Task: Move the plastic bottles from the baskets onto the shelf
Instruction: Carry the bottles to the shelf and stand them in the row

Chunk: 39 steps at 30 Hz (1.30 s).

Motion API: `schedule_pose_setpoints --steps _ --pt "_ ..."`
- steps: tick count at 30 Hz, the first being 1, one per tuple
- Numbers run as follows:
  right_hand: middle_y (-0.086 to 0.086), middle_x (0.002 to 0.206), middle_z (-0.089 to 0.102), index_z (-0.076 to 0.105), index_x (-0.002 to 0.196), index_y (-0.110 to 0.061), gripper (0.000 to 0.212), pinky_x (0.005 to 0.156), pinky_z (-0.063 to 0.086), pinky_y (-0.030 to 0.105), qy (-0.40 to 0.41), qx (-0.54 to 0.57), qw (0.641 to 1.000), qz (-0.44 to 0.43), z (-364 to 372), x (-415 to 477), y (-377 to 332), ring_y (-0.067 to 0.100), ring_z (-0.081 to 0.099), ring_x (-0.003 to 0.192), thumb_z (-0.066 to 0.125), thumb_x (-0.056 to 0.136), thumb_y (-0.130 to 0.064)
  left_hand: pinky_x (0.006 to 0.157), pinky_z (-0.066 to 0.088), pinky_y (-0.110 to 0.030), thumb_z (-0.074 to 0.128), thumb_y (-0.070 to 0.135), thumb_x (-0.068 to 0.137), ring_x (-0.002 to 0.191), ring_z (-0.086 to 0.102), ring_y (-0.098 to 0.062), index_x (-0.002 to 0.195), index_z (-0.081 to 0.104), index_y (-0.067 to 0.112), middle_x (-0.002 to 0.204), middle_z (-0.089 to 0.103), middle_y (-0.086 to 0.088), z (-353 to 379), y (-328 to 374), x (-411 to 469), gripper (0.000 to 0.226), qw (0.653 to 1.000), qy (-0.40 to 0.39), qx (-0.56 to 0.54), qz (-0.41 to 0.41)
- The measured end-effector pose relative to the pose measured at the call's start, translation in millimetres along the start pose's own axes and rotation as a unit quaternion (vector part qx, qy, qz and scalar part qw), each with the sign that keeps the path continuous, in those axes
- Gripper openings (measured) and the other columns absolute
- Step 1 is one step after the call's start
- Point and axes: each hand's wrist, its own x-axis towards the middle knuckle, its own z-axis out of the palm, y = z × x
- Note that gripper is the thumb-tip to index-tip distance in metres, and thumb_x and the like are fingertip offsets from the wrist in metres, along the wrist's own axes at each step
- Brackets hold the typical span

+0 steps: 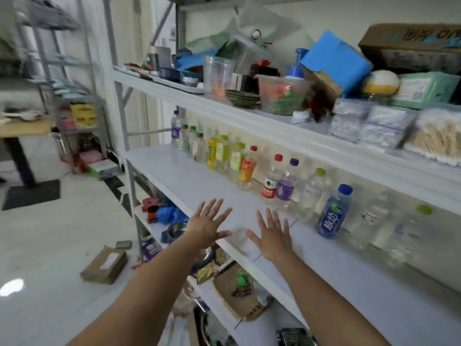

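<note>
Along the back edge of the middle shelf (199, 181) the plastic bottles (287, 188) stand upright in one long row, close to the wall. At the far left end of this shelf are clear bottles with green caps (192, 143). Next come yellow-labelled ones with lime caps (222, 153), an orange bottle with a red cap (247, 169), and a clear one with a red label (272, 183). A purple-labelled one stands just beside it. Further right along the shelf is a blue bottle (333, 213), and past it are clear bottles too blurred to tell apart.

Over the bare front part of the same shelf, both hands are spread wide, palms down and empty — the left hand (208, 226) at the front lip, the right hand (274, 238) a little further in. Neither holds anything, and both are apart from the bottles. Whether the palms touch the board I cannot tell.

Above the shelf, the upper board (249, 116) is crowded — a stack of green bowls (243, 97), a clear tub (282, 96), a blue box (336, 58) and a yellow-and-white ball (380, 82). Below the shelf, a lower board carries a woven basket (237, 298) and a blue bag (172, 214). Left of the shelf, a cardboard box (104, 265) lies on the pale floor, and further off stands a table (25, 127).
</note>
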Motion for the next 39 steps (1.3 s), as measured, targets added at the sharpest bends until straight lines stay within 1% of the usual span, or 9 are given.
schedule_pose_setpoints --steps 3,4,8,14,21,28,31,35,39 --pt "0.003 0.162 -0.015 -0.01 0.153 -0.03 0.102 0.118 -0.008 0.051 -0.002 0.005 0.998 -0.059 -2.1 10.2 -93.7 0.022 -0.015 0.149 -0.022 0.063 -0.077 0.119 -0.012 -0.043 0.019 0.066 0.095 0.147 -0.019 -0.021 0.152 -0.013 0.034 0.16 -0.022 -0.001 9.2 -76.4 -47.2 0.072 0.998 -0.002 -0.011 -0.065" --pt "0.004 0.162 -0.014 -0.01 0.153 -0.03 0.103 0.118 -0.007 0.051 -0.004 0.002 0.997 -0.079 -3.4 13.1 -125.2 0.023 -0.014 0.149 -0.023 0.063 -0.077 0.119 -0.011 -0.043 0.019 0.066 0.095 0.148 -0.019 -0.021 0.152 -0.013 0.034 0.16 -0.021 -0.001 11.2 -101.7 -64.0 0.073 0.996 0.001 -0.015 -0.086" --pt "0.004 0.162 -0.013 -0.008 0.154 -0.028 0.077 0.118 -0.006 0.052 -0.007 0.003 0.985 -0.174 -5.7 20.9 -244.4 0.024 -0.013 0.149 0.011 0.092 -0.07 0.12 -0.011 -0.041 0.019 0.067 0.094 0.147 -0.02 -0.02 0.152 -0.012 0.034 0.159 -0.021 -0.001 22.6 -192.8 -140.7 0.073 0.981 0.007 -0.037 -0.192" --pt "0.006 0.162 -0.013 -0.007 0.154 -0.027 0.076 0.119 -0.008 0.051 -0.009 -0.003 0.955 -0.297 -6.3 9.2 -386.5 0.025 -0.015 0.149 0.013 0.094 -0.068 0.116 -0.015 -0.042 0.016 0.067 0.094 0.146 -0.023 -0.021 0.151 -0.017 0.033 0.158 -0.024 -0.002 46.9 -280.1 -255.2 0.074 0.945 -0.018 -0.035 -0.324" --pt "0.006 0.162 -0.014 -0.006 0.154 -0.029 0.076 0.117 -0.011 0.048 -0.01 0.0 0.914 -0.405 -1.5 -6.0 -498.4 0.024 -0.016 0.149 0.012 0.093 -0.069 0.117 -0.014 -0.043 0.009 0.07 0.091 0.146 -0.022 -0.022 0.15 -0.02 0.031 0.159 -0.023 -0.002 70.0 -333.1 -341.9 0.076 0.896 -0.018 -0.018 -0.443" --pt "0.005 0.162 -0.016 -0.009 0.153 -0.031 0.08 0.116 -0.014 0.049 -0.005 0.003 0.876 -0.483 6.8 -7.8 -596.7 0.024 -0.018 0.148 0.003 0.087 -0.074 0.12 -0.012 -0.044 0.011 0.069 0.092 0.146 -0.022 -0.023 0.15 -0.019 0.03 0.159 -0.023 -0.002 79.9 -376.4 -404.4 0.076 0.843 -0.03 -0.009 -0.538" --pt "0.005 0.161 -0.017 -0.01 0.153 -0.031 0.086 0.115 -0.016 0.048 -0.005 0.007 0.858 -0.513 12.6 -3.9 -641.6 0.024 -0.019 0.148 -0.006 0.079 -0.076 0.119 -0.013 -0.044 0.011 0.068 0.092 0.146 -0.023 -0.024 0.15 -0.02 0.029 0.159 -0.024 -0.004 84.9 -401.2 -422.6 0.077 0.82 -0.041 -0.003 -0.57" --pt "0.005 0.161 -0.017 -0.009 0.153 -0.031 0.078 0.115 -0.016 0.047 -0.003 0.007 0.833 -0.553 19.5 13.7 -700.0 0.024 -0.02 0.148 0.005 0.088 -0.072 0.119 -0.012 -0.044 0.01 0.068 0.092 0.146 -0.023 -0.024 0.15 -0.02 0.028 0.158 -0.025 -0.004 96.0 -441.9 -435.7 0.077 0.795 -0.059 0.004 -0.604" --pt "0.006 0.162 -0.016 -0.008 0.153 -0.031 0.085 0.116 -0.014 0.048 -0.005 0.015 0.813 -0.582 19.3 39.0 -752.5 0.023 -0.019 0.148 -0.005 0.08 -0.075 0.117 -0.015 -0.044 0.012 0.067 0.093 0.146 -0.024 -0.024 0.151 -0.02 0.028 0.159 -0.025 -0.004 100.2 -490.6 -435.6 0.077 0.773 -0.062 0.004 -0.631"
